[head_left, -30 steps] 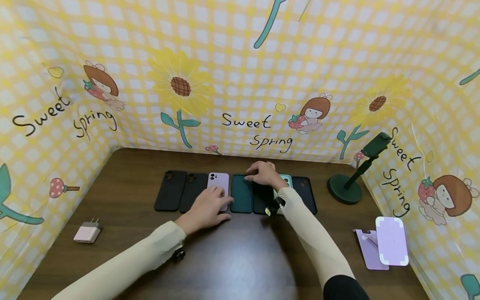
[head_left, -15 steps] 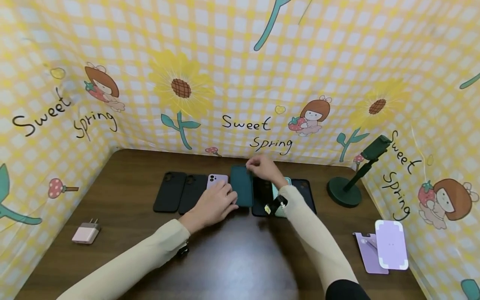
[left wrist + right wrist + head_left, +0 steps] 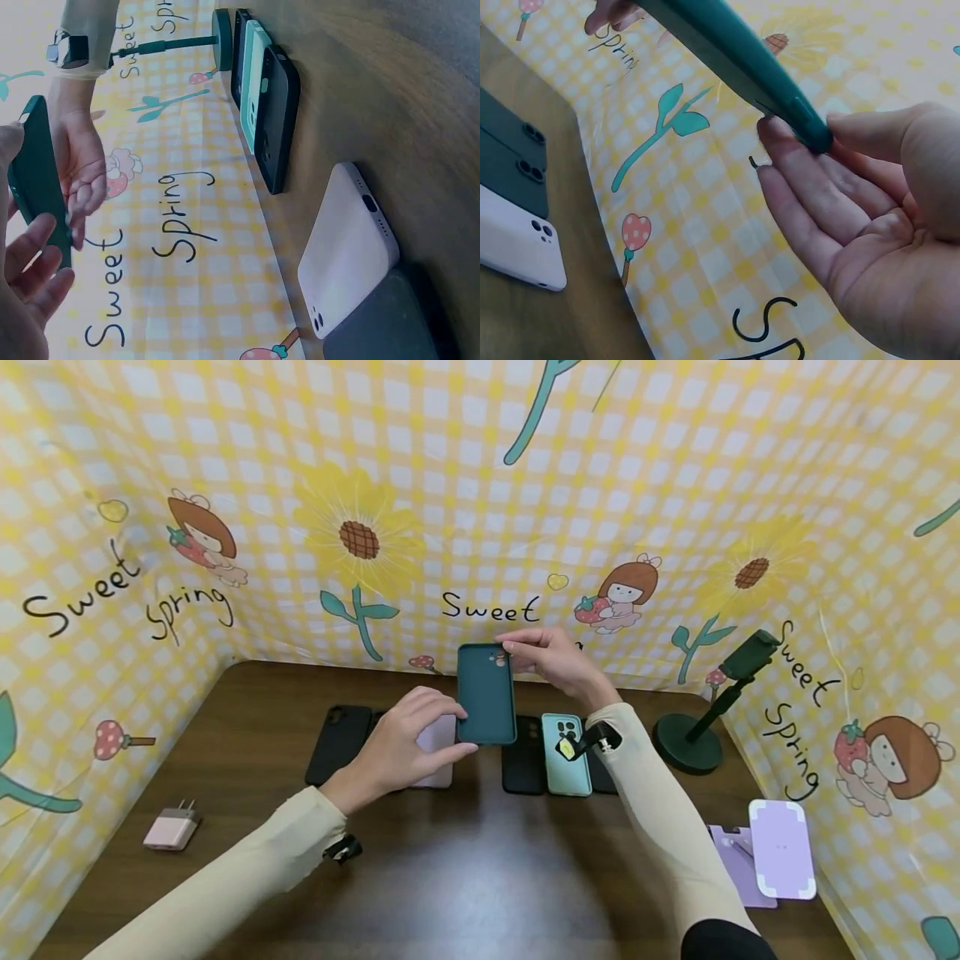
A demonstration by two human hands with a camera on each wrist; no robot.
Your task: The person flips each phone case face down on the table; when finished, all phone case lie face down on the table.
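A teal phone case [image 3: 486, 695] is held up above the row, its inner side facing the head camera. My right hand [image 3: 558, 662] pinches its upper right corner between thumb and fingers, and a bit of finger shows through the camera cutout. At the lower left corner, my left hand [image 3: 405, 739] holds the edge, with the thumb [image 3: 9, 142] by the bottom end and the fingers along the side. Below the left hand lies a lilac phone [image 3: 349, 244], partly covered in the head view. A black case [image 3: 523, 756] and a mint case [image 3: 567, 756] lie to the right.
Two dark cases, one a black case [image 3: 337, 745], lie left of the lilac phone. A green stand [image 3: 690, 743] rises at the back right. A purple stand [image 3: 782, 850] sits at the right edge, a pink charger plug [image 3: 172, 827] at the left. Patterned cloth [image 3: 480, 527] surrounds the table [image 3: 465, 877].
My right hand has tipped up the teal case and lifted it off the table, leaving a gap in the row. My left hand has moved from the lilac phone to the case's lower left corner.
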